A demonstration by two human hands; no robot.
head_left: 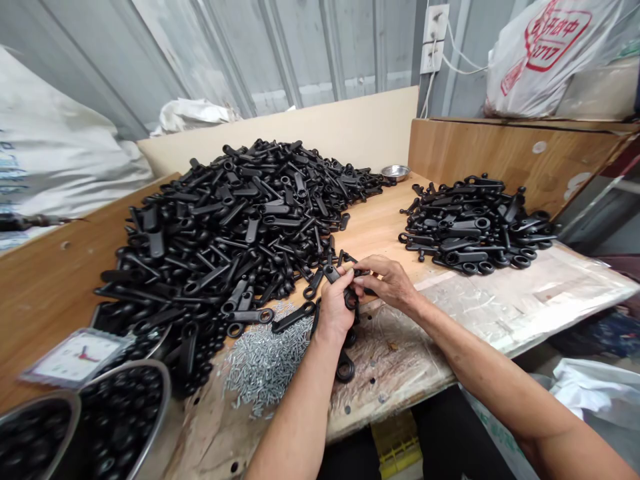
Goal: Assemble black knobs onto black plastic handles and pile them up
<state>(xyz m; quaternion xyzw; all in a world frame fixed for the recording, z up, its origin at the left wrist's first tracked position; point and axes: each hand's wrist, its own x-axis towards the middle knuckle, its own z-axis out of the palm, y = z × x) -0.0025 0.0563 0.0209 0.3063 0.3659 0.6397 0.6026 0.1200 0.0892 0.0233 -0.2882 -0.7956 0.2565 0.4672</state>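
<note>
My left hand [336, 308] is closed around a black crank handle [331, 272], one end of which sticks up past the thumb. Thumb and fingers of my right hand [389, 281] are pinched together against the left fingertips, around a dark piece too covered to name. Beneath and beside my hands lie more ring-ended black crank handles [345, 368]. To the left of my left wrist spreads a heap of small silvery metal pins [270, 360]. A large pile of black crank handles [240, 220] rises just beyond.
A smaller pile of handles [470, 227] lies at right, near a small metal dish [395, 173]. Bowls of round black knobs [123, 413] stand at lower left beside a flat plastic packet [75, 357]. Wooden boards [500, 150] border the table.
</note>
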